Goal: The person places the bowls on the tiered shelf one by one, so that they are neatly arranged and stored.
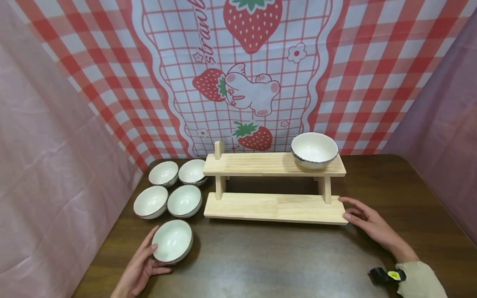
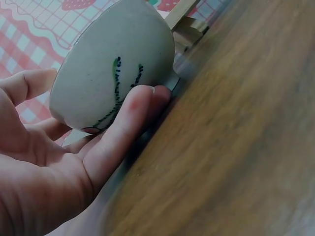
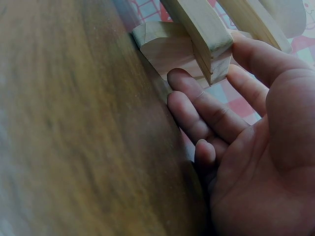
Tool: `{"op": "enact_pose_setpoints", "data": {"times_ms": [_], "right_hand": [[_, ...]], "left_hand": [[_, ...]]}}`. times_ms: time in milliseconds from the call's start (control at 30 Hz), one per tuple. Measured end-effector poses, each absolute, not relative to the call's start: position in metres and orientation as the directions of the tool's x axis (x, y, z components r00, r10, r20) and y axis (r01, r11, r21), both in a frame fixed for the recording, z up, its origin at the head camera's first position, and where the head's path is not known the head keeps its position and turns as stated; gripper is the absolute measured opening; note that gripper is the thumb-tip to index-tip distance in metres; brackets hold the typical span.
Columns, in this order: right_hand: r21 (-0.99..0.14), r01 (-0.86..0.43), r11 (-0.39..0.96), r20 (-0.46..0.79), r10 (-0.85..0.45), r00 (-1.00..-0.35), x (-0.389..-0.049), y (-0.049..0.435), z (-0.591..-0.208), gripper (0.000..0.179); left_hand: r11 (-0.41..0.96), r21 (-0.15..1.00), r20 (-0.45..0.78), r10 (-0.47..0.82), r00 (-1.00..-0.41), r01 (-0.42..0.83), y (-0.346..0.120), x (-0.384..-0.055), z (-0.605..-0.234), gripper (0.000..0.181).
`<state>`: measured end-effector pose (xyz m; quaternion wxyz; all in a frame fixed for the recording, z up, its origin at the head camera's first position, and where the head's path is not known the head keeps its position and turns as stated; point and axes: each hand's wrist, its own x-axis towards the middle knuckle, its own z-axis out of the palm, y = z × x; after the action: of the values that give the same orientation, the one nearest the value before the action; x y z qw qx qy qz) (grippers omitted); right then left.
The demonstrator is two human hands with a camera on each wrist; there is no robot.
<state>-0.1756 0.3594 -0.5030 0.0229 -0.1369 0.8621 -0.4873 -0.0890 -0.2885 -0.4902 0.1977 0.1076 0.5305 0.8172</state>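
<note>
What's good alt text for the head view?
A person's left hand holds a pale bowl, four more bowls just beyond it on a brown table. The right hand holds the lower right end of a two-tier wooden rack with another bowl on its upper shelf; a strawberry-print cloth hangs behind.

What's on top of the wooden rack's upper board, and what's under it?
On top, a dark-rimmed white bowl sits at the right end. Below the upper board show wooden supports, the lower board and some tabletop; anything farther back is covered.
</note>
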Motion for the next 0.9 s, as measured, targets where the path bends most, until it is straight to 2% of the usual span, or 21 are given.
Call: {"op": "enact_pose_setpoints", "data": {"times_ms": [433,900], "right_hand": [[-0.848,-0.211,0.487,0.09,-0.258,-0.962,-0.176,0.361,-0.503,0.048],[-0.849,-0.221,0.48,0.102,-0.263,-0.959,-0.176,0.36,-0.505,0.047]], "left_hand": [[-0.517,0.835,0.137,0.526,-0.839,-0.188,-0.288,-0.094,-0.501,0.064],[-0.582,0.792,0.207,0.541,-0.815,-0.184,-0.292,-0.097,-0.508,0.072]]}}
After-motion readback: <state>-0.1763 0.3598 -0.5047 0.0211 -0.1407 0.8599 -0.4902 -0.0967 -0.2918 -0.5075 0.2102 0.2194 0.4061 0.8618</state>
